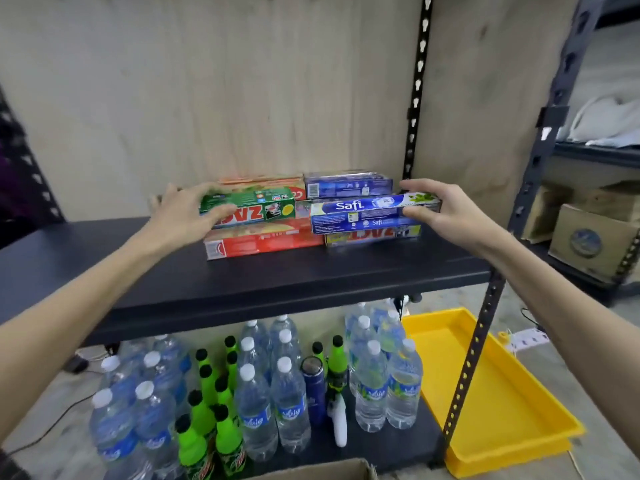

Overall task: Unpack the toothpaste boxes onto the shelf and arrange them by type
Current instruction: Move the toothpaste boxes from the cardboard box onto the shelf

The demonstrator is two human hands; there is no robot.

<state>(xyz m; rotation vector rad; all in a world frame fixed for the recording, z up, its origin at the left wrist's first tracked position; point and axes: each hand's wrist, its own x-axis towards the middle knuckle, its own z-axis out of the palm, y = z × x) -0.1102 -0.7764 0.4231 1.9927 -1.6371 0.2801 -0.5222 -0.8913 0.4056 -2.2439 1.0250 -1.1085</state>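
Head view: both hands are at the toothpaste boxes on the dark flat shelf (242, 282).
Left hand (183, 213): grip curled round the end of the green printed carton (256, 206), which lies on the red carton (263, 242).
Right hand (440, 206): grip pinching the end of the blue Safi carton (363, 213), atop another box.
Handling: probably light, stiff card, slippery when stacked; best held by the long sides.
Below: water bottles (287, 403).

Clear water bottles (256, 407) with white caps stand on the lower shelf around green soda bottles (207, 410) with black caps and a dark blue flask (314, 386). An empty yellow tray (491, 393) lies on the floor just right of them.
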